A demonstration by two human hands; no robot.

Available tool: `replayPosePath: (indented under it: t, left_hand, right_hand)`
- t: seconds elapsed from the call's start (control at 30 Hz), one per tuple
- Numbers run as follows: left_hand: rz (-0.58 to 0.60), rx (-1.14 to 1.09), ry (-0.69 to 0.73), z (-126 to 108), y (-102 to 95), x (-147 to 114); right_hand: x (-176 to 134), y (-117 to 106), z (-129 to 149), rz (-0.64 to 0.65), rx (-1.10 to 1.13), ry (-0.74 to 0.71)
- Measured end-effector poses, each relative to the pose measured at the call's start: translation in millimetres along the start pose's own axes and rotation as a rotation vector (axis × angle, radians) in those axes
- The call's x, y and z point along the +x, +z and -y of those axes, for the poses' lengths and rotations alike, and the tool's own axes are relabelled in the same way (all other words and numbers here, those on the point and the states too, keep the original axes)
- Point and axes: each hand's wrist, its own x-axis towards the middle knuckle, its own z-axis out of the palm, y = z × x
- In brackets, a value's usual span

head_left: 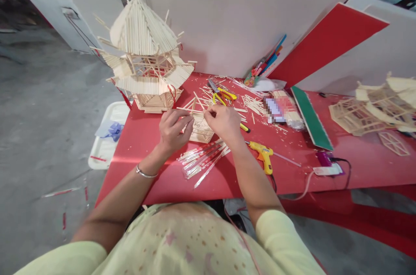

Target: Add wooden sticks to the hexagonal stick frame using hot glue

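A small frame of thin wooden sticks (pixel 202 131) lies on the red table between my hands. My left hand (pixel 174 129) is just left of it, with thumb and fingers closed together; what they hold, if anything, is too small to make out. My right hand (pixel 225 122) is above the frame's right side, its fingertips pinched at the end of a thin wooden stick (pixel 186 110) that reaches across towards my left hand. Below the frame are several sticks in clear plastic sleeves (pixel 203 161).
A stick pagoda (pixel 144 56) stands at the back left. Yellow-handled pliers (pixel 224 93), loose sticks (pixel 253 105) and a pen holder (pixel 251 77) are behind my hands. To the right are a yellow glue gun (pixel 264 155), a green board (pixel 312 119) and another stick model (pixel 367 108).
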Motion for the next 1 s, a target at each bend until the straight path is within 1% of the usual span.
replayPosePath:
  t: [0.13, 0.33, 0.53, 0.7, 0.87, 1.0]
  left_hand:
    - [0.031, 0.003, -0.041, 1.8, 1.0, -3.3]
    - [0.113, 0.027, -0.112, 2.7, 1.5, -5.5]
    - [0.116, 0.007, -0.123, 2.8, 1.8, -6.5]
    - [0.092, -0.010, -0.089, 3.6, 2.1, -7.1]
    - [0.123, -0.008, -0.117, 3.7, 2.2, -7.4]
    - [0.099, -0.006, -0.094, 3.0, 2.1, -6.7]
  right_hand:
    - [-2.1, 2.9, 0.3, 0.000, -0.021, -0.027]
    - [-2.7, 6.0, -2.2, -0.005, -0.014, -0.033]
    - [-2.8, 8.0, -4.6, 0.012, 0.003, -0.030]
    - [-3.4, 9.1, -5.6, 0.010, -0.004, -0.033]
    - [-3.8, 9.4, -5.8, 0.001, -0.015, -0.041]
    - [-3.8, 9.9, -6.1, 0.001, -0.009, -0.044]
